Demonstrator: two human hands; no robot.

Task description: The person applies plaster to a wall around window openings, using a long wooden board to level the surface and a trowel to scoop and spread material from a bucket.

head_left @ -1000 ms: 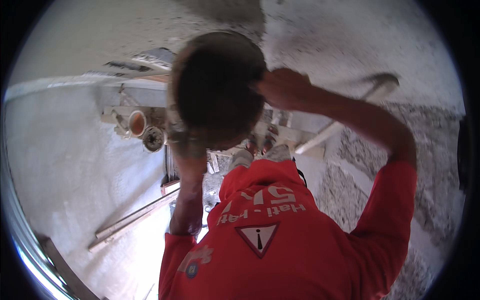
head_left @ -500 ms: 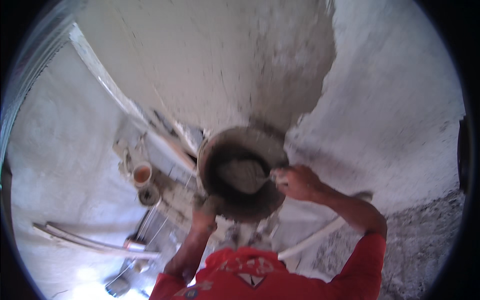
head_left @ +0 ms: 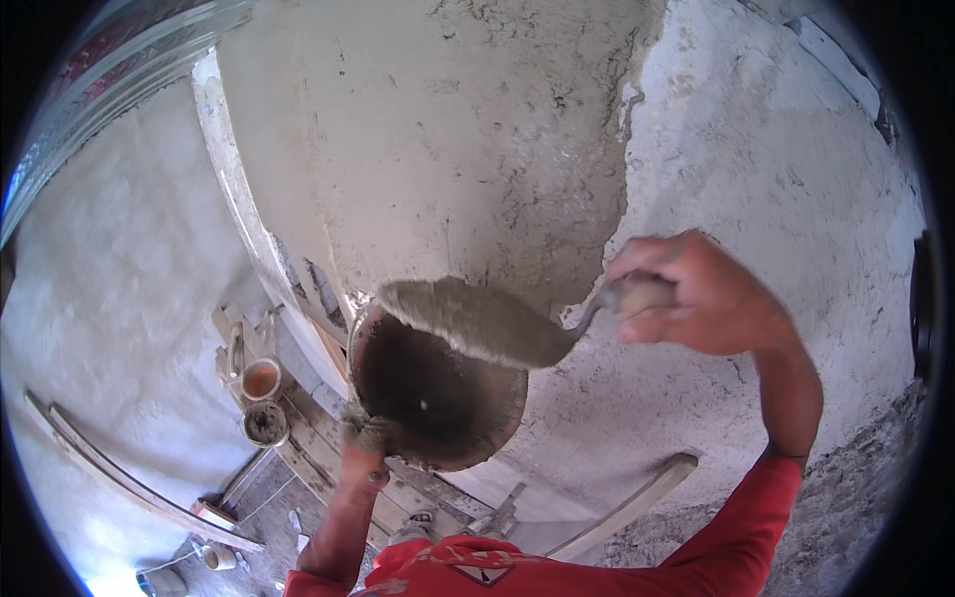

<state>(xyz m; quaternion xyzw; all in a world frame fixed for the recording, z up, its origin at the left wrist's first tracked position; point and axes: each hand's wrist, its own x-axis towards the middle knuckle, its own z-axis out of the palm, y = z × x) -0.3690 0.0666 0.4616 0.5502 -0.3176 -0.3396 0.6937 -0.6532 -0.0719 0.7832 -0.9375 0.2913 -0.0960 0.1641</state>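
Observation:
My left hand (head_left: 364,446), smeared with grey mortar, is closed on the near left rim of a round bucket (head_left: 502,413). The bucket is tipped so that its dark inside shows, its walls coated with mortar. My right hand (head_left: 708,294) grips the handle of a trowel (head_left: 591,316), slightly blurred by motion. A long heap of wet mortar (head_left: 468,313) lies along the blade, which crosses above the bucket's far rim. Beyond it rises a wall with fresh, smooth plaster (head_left: 418,139), ending in a ragged edge against a paler surface on the right.
On wooden planks (head_left: 323,453) to the left stand a container with orange-brown contents (head_left: 261,379) and a mortar-crusted pot (head_left: 265,424). Long wooden strips (head_left: 129,478) lean at the far left. A wooden beam (head_left: 637,502) slants at the lower right. My foot (head_left: 422,517) shows below.
My right hand has lifted the trowel out of the bucket, up and to the right, with mortar on its blade. The bucket, still held by my left hand, appears lower and further left.

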